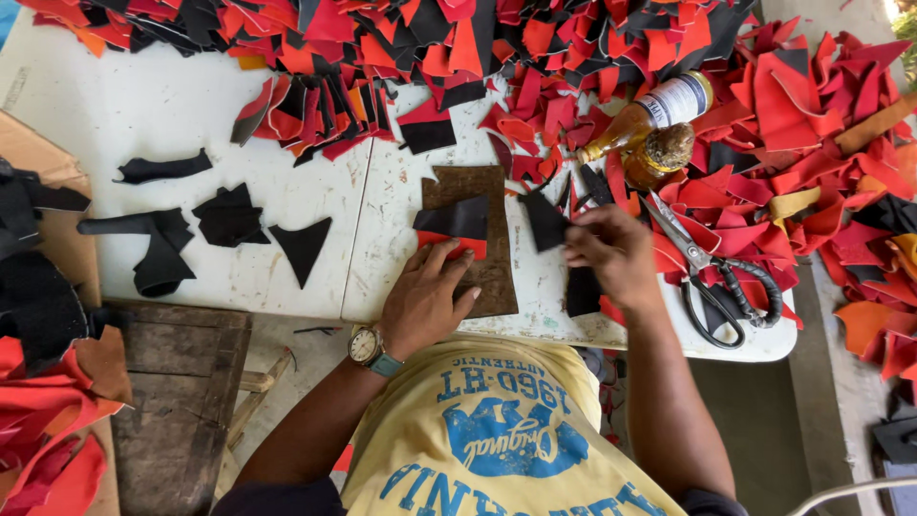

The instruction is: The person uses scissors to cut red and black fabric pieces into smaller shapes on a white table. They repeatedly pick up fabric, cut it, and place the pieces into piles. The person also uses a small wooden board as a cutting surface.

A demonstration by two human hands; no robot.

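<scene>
— We look down on a white tabletop [191,105] ringed with red and black scraps [535,48].
— Our left hand [425,296] lies open, pressing a red-and-black piece [454,227] onto the brown board [482,186]; our right hand [611,250] pinches a black scrap [546,222]. Most of the heap seems unsorted.

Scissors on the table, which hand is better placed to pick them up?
Probably the right hand: the scissors lie just beside it, while the left hand presses the red-and-black piece on the brown board.
</scene>
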